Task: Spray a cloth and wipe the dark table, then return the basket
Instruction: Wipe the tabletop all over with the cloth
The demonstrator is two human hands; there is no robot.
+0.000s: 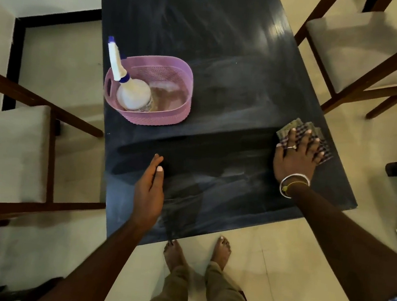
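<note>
Both hands are unclenched: cloth (286,132) is pressed to table (229,54) by right hand (294,154); left hand (150,189) is empty. Wiping seems midway; the far end should be covered next.

One table (229,54), one basket (161,118), one spray bottle (134,95), one cloth (286,131), two hands: left hand (149,194) and right hand (293,162).

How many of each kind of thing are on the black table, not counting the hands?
Pink basket: 1
Spray bottle, standing in the basket: 1
Checked cloth, under the right hand: 1
Total: 3
</note>
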